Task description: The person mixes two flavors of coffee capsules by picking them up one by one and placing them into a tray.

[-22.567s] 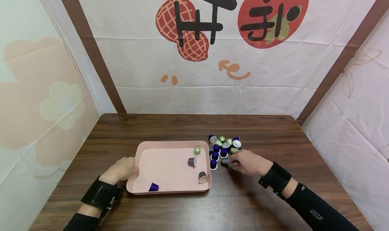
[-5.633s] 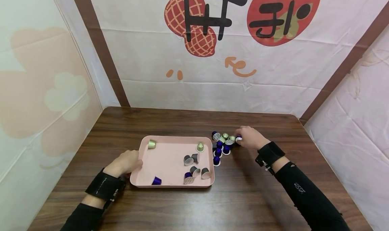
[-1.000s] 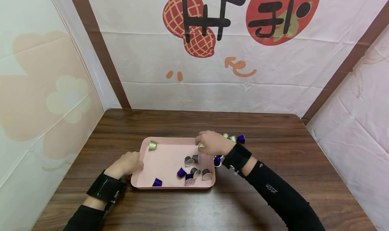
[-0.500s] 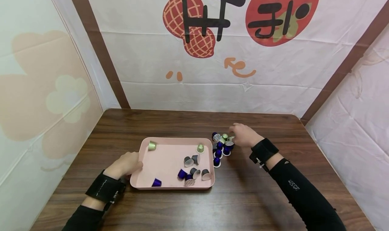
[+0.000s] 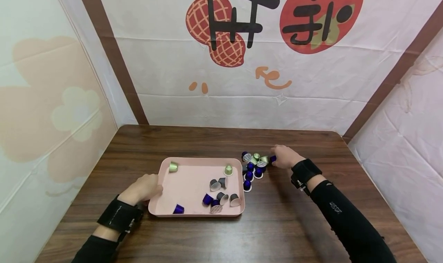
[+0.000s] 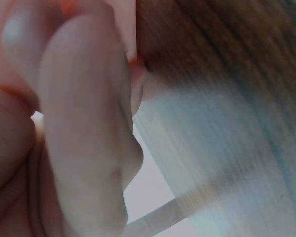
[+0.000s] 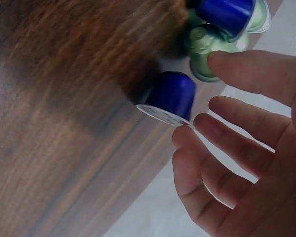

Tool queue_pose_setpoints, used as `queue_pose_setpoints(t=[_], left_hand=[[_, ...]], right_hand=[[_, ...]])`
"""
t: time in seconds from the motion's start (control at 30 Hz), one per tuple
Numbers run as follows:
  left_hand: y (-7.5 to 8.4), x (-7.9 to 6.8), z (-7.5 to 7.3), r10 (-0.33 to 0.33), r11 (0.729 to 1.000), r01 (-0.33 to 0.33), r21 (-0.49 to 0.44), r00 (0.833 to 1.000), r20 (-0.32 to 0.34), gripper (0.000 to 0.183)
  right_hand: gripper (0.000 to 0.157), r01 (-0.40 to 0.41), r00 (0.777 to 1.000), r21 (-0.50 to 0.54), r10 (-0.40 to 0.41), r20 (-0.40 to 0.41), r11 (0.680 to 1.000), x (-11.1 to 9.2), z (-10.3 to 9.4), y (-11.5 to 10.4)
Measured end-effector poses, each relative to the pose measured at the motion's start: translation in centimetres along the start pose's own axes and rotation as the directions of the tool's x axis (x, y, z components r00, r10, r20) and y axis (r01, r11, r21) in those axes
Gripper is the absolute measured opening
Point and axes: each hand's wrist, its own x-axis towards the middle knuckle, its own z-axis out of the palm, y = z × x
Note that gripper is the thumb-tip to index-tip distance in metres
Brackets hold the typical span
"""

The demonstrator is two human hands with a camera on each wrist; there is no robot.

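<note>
My left hand grips the left rim of a pink tray; the left wrist view shows its curled fingers close up and blurred. At the right edge of a pile of coffee capsules, my right hand is beside a dark blue coffee capsule. Seen from the right wrist, this blue capsule has its foil rim near the loosely bent fingertips. The thumb stays apart from it, in front of a green capsule.
Blue capsules and green capsules lie clustered just right of the tray. Inside the tray are grey capsules, several blue ones and two green ones. A wooden table lies under everything, with a printed cloth behind.
The tray holds more capsules than in the oldest frame. My right hand has moved from over the tray back to the pile, then slightly right to the blue capsule. My left hand stays put.
</note>
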Motion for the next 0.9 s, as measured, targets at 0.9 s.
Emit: queue_pose_setpoints(t=[0.9], left_hand=[[0.1,0.0,0.0,0.007,1.000,-0.007,0.016,1.000,0.000,0.011]], right_hand=[[0.028,-0.042,0.997,0.019,0.040,0.063,0.999,0.2,1.3,0.1]])
